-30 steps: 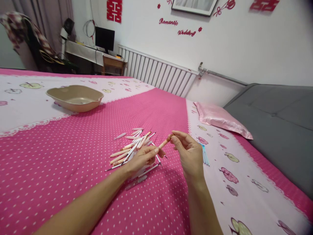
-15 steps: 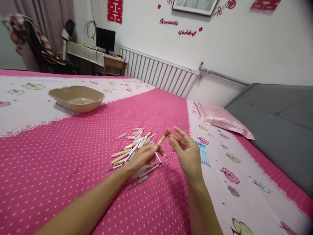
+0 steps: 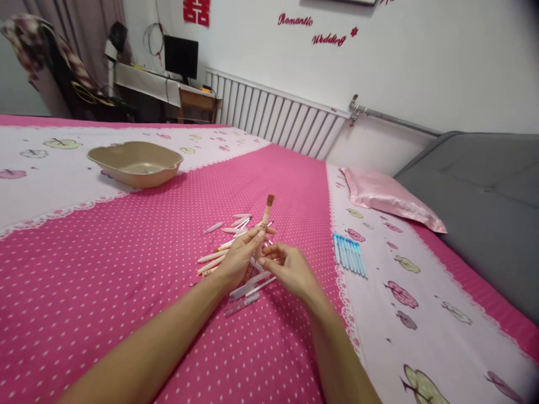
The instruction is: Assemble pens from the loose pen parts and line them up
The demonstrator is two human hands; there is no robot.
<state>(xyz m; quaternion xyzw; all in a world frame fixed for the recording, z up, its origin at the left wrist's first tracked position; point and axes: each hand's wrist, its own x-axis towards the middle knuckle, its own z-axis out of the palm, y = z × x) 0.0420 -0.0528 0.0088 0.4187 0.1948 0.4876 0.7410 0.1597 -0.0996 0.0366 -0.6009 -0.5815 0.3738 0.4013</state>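
Observation:
My left hand (image 3: 242,255) pinches a makeup brush (image 3: 266,216) by its pale handle. The brush stands nearly upright, its brown flat bristles at the top. My right hand (image 3: 288,268) is closed, with thumb and fingertips at the lower end of the same handle, just below the left fingers. Under and behind both hands lies a loose pile of pale brushes and pens (image 3: 213,257), partly covered by the left hand. Nearer to me, a clear capped pen (image 3: 242,304) rests on the pink dotted sheet (image 3: 168,241).
Right of the hands, several blue pens (image 3: 350,256) lie side by side in a row. A beige basin (image 3: 138,164) sits on the bed at the far left. A pink pillow (image 3: 389,196) lies by the grey headboard (image 3: 484,196).
The brush has turned from leaning right to nearly upright in my left hand. My right hand has come down and left from near the bristles to the handle's lower end.

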